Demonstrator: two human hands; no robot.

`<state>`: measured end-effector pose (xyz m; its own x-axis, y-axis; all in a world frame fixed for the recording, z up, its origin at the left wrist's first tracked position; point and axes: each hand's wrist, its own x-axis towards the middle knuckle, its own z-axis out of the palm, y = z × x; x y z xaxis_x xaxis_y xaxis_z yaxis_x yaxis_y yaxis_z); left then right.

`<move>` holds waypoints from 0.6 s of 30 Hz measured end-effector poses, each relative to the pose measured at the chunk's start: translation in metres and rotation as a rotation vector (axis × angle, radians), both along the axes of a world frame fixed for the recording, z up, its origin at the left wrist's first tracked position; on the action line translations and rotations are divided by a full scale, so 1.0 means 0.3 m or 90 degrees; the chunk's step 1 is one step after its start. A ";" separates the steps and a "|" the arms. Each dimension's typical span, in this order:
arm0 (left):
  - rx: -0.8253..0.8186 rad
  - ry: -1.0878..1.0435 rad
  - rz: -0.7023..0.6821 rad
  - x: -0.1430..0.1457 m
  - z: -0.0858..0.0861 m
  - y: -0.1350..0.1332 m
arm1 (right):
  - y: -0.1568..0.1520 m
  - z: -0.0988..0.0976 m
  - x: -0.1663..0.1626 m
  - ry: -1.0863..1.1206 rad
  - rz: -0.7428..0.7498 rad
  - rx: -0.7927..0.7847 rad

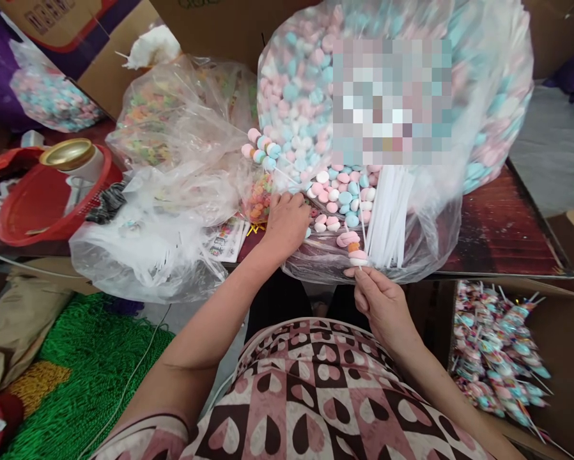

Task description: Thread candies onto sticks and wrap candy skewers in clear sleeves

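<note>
My right hand (378,295) pinches the lower end of a skewer stick, which carries a marshmallow skewer (355,248) of pink and whitish marshmallows with an orange gummy between them. Over the loose sweets my left hand (288,222) is back up, its fingers curled down; what they hold, if anything, is hidden. Left of it is a clump of red and orange gummies (258,197). To its right lie loose marshmallows (343,191) in pink, white and blue on clear plastic. A bundle of white sticks (387,220) stands just above my right hand. Finished marshmallow skewers (263,150) lie behind my left hand.
A large clear bag of marshmallows (296,83) fills the back. Bags of gummies (153,128) and crumpled plastic (143,236) lie left, beside a red basket (23,204). At lower right a cardboard box (567,345) holds many wrapped skewers. Green strands (85,358) cover the lower left.
</note>
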<state>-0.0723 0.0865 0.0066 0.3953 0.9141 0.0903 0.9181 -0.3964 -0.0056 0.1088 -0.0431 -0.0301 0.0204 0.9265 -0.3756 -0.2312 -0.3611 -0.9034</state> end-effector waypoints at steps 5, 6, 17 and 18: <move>-0.055 -0.108 0.031 -0.037 0.010 -0.015 | -0.001 -0.004 0.003 0.004 -0.001 0.001; -0.068 -0.149 0.045 -0.044 0.014 -0.012 | -0.001 -0.004 0.003 0.003 -0.001 0.001; -0.066 0.011 -0.025 -0.023 0.025 0.012 | -0.003 -0.002 -0.010 -0.013 0.009 0.002; -0.065 0.034 -0.034 -0.020 0.021 0.012 | -0.002 -0.001 -0.011 -0.012 0.007 0.000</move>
<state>-0.0785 0.0901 0.0128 0.4459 0.8947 -0.0249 0.8948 -0.4463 -0.0117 0.1056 -0.0438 -0.0306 0.0169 0.9270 -0.3747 -0.2107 -0.3630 -0.9077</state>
